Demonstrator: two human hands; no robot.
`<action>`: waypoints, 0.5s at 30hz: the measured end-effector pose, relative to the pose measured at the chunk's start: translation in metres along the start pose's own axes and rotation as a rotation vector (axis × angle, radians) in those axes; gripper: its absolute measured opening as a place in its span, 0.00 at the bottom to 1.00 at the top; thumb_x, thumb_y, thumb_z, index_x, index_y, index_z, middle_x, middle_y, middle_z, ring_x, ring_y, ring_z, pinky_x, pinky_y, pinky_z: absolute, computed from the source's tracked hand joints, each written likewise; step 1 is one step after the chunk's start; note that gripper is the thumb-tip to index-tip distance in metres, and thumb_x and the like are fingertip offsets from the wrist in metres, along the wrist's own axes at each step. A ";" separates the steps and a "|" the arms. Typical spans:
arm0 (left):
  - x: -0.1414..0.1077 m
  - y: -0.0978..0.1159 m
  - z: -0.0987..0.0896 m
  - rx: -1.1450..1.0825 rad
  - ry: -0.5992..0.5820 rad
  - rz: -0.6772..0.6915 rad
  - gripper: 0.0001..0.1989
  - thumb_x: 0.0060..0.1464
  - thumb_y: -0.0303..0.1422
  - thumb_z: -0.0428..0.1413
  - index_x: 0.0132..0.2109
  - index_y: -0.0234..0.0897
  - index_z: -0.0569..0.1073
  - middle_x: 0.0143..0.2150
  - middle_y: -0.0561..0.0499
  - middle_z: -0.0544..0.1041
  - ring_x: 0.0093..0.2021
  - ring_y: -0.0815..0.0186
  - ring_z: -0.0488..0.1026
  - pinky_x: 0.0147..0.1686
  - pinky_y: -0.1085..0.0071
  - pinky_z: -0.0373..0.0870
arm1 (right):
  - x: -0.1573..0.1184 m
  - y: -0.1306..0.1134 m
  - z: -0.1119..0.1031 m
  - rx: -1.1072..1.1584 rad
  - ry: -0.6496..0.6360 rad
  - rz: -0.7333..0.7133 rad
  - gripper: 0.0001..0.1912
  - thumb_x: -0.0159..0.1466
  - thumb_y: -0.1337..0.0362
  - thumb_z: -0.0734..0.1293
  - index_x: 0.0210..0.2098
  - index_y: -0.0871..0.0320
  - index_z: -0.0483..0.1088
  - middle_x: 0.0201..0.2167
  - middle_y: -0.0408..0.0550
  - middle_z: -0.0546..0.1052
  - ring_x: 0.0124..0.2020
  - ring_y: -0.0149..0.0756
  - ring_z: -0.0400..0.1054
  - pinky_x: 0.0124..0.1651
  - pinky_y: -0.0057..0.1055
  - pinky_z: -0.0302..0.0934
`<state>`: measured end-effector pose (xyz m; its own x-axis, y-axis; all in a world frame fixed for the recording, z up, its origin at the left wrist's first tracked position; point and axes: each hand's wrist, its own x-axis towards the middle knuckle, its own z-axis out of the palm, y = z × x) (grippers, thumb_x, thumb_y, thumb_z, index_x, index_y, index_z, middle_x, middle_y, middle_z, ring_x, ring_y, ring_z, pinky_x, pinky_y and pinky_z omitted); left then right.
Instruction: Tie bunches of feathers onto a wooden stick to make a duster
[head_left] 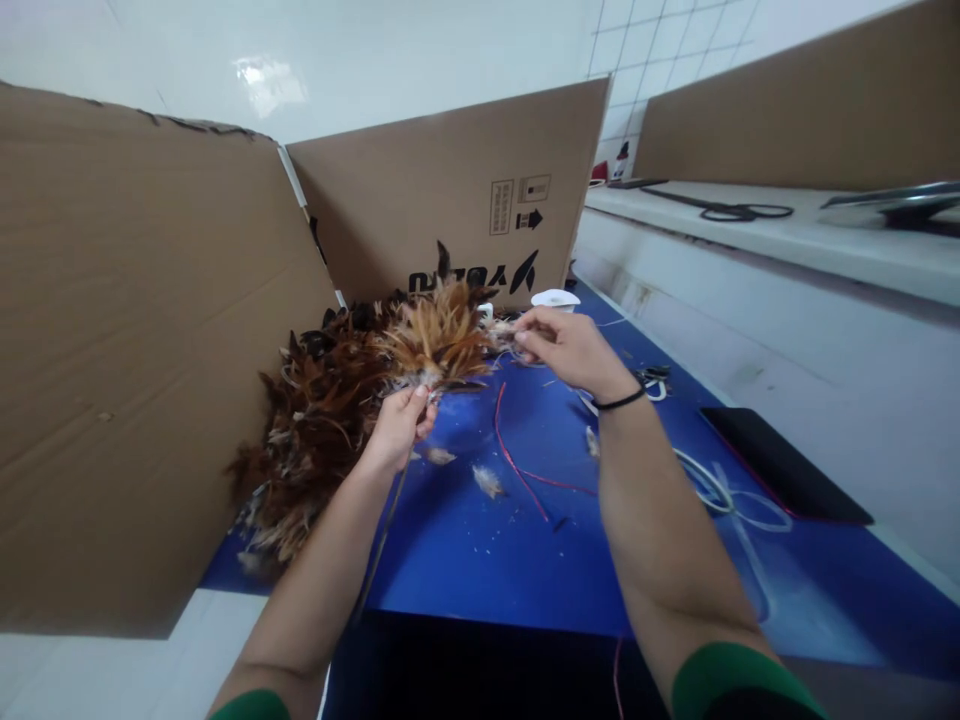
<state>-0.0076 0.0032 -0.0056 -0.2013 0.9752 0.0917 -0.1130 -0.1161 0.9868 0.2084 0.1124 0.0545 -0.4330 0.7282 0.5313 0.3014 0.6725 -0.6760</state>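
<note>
My left hand (403, 425) is closed around the base of a feather bunch (439, 335), golden-brown with darker tips and pale down at the bottom. A thin stem or cord (388, 525) runs down from below that hand toward the table's front edge. To the right, my right hand (574, 350) has thumb and fingers pinched on a small pale feather (500, 336), beside the bunch. Behind and left of my left hand lies a large heap of brown feathers (315, 420).
Cardboard panels (142, 350) stand at the left and back. On the blue table (495, 570) lie red strands (517, 470), loose fluff (487, 481), a white coil (705, 480) and a black flat device (784, 465). Scissors (739, 211) rest on the ledge at right.
</note>
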 end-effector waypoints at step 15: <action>-0.010 0.020 0.033 1.512 0.012 0.342 0.09 0.57 0.21 0.42 0.35 0.35 0.64 0.32 0.46 0.68 0.32 0.63 0.70 0.35 0.69 0.64 | -0.033 -0.079 -0.010 -0.205 -0.018 -0.274 0.09 0.62 0.66 0.61 0.33 0.59 0.73 0.31 0.44 0.77 0.31 0.28 0.68 0.37 0.25 0.57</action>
<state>0.0242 -0.0027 0.0175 -0.0199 0.9403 0.3397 0.9910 -0.0265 0.1315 0.2074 0.0365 0.0961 -0.5358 0.5159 0.6684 0.3359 0.8565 -0.3918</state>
